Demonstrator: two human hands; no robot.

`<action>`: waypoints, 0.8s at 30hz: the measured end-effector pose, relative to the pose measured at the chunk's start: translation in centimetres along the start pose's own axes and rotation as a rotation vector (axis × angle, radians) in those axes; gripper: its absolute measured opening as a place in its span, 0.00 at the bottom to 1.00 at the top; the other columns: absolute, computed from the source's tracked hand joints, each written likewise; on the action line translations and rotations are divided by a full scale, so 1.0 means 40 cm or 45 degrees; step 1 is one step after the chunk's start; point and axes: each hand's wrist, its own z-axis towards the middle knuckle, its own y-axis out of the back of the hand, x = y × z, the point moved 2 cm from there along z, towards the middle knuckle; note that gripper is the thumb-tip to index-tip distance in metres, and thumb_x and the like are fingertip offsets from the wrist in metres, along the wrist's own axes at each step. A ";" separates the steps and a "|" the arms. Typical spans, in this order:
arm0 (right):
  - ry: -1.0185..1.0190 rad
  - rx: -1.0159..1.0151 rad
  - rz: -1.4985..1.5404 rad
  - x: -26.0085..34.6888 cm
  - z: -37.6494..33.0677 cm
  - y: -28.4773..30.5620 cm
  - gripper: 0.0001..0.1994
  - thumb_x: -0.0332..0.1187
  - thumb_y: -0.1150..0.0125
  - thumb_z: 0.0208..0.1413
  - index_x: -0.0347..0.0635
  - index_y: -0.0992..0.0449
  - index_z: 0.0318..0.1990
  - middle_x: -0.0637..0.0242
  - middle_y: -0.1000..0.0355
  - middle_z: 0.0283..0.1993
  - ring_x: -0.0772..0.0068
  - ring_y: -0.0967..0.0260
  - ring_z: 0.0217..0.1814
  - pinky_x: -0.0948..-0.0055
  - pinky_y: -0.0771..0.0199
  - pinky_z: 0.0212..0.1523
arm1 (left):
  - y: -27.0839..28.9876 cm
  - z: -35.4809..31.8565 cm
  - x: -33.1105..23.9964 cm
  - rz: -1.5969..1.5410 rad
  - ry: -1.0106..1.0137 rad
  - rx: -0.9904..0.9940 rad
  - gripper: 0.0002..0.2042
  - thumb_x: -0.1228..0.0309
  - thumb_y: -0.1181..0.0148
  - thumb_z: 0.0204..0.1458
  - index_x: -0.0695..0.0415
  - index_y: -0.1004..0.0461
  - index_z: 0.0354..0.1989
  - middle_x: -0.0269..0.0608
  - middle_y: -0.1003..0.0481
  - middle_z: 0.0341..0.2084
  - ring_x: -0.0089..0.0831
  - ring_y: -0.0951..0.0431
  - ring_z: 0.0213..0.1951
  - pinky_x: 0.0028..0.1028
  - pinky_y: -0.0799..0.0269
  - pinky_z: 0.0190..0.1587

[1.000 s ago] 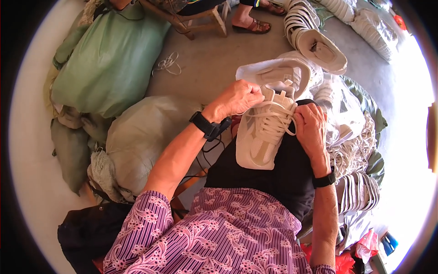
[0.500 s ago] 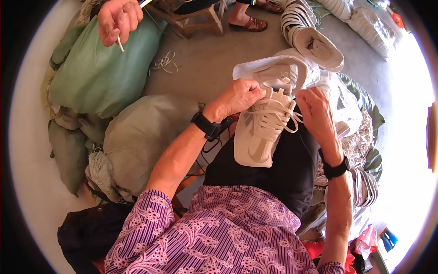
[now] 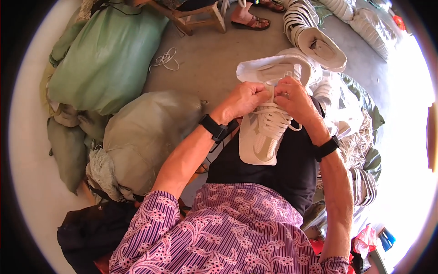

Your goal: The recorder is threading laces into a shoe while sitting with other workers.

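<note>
Head view: shoe [image 3: 258,148] over black cloth [image 3: 296,169] on lap, toe toward wearer. Left hand [image 3: 252,97] pinching shoe's upper edge. Right hand [image 3: 295,98] curled beside it, above laces [image 3: 273,121]; cannot tell what it grips.

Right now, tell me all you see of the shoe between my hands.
The shoe looks like cream fabric, with a beige toe panel and pale laces crossing its front, one loop loose. Its toe points toward you, over your dark lap. Your left hand grips the ankle end; your right hand partly hides it.
</note>
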 end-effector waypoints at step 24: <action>-0.065 -0.307 -0.179 -0.029 -0.134 0.104 0.04 0.27 0.42 0.47 0.39 0.25 0.31 0.60 0.30 0.37 0.55 0.35 0.41 0.62 0.36 0.46 | 0.017 0.034 0.039 -0.594 0.215 -0.229 0.08 0.65 0.44 0.57 0.56 0.27 0.32 0.22 0.36 0.18 0.15 0.36 0.20 0.20 0.40 0.21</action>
